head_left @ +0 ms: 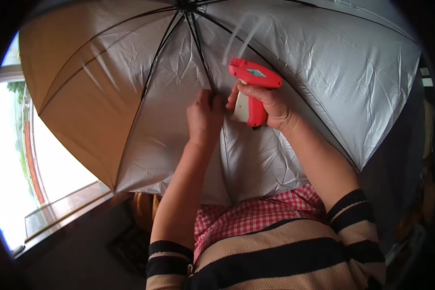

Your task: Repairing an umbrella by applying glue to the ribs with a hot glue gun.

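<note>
An open umbrella (353,72) spreads before me with its silvery inner side facing me and its dark ribs meeting at the top. My left hand (203,116) is closed at a dark rib (199,50), fingers pinched round it near the middle of the canopy. A red and white tagging gun (258,75) is in my right hand (273,104), its nose pointing up and left, close to my left hand. From its front rises a pale, translucent strip of plastic fasteners (249,36), somewhat blurred. My left fingertips are partly hidden.
The canopy's lower edge hangs over a red checked cloth (246,215) at my waist. A bright window (48,150) with a sill lies to the left. Dark, indistinct objects are at the right, beyond the canopy's edge.
</note>
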The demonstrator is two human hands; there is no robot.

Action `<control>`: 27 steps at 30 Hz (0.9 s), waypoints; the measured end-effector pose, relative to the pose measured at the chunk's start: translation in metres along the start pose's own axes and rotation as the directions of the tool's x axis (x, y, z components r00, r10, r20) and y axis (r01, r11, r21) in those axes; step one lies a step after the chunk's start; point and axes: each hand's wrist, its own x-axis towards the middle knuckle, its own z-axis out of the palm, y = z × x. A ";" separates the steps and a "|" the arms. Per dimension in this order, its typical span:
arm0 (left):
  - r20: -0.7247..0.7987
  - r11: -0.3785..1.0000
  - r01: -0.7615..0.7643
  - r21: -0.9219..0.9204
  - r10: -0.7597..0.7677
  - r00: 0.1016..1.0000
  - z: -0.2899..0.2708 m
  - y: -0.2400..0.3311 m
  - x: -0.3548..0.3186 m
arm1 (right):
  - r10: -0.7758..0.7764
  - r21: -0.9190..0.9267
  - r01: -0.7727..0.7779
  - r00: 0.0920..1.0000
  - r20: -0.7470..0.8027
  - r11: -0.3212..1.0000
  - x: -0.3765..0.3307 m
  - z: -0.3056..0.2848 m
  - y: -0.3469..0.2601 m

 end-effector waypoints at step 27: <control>-0.083 0.798 -0.044 -0.601 -0.008 0.996 -0.001 0.014 0.072 | 0.144 0.175 -0.135 0.989 -0.042 0.975 0.050 0.036 -0.043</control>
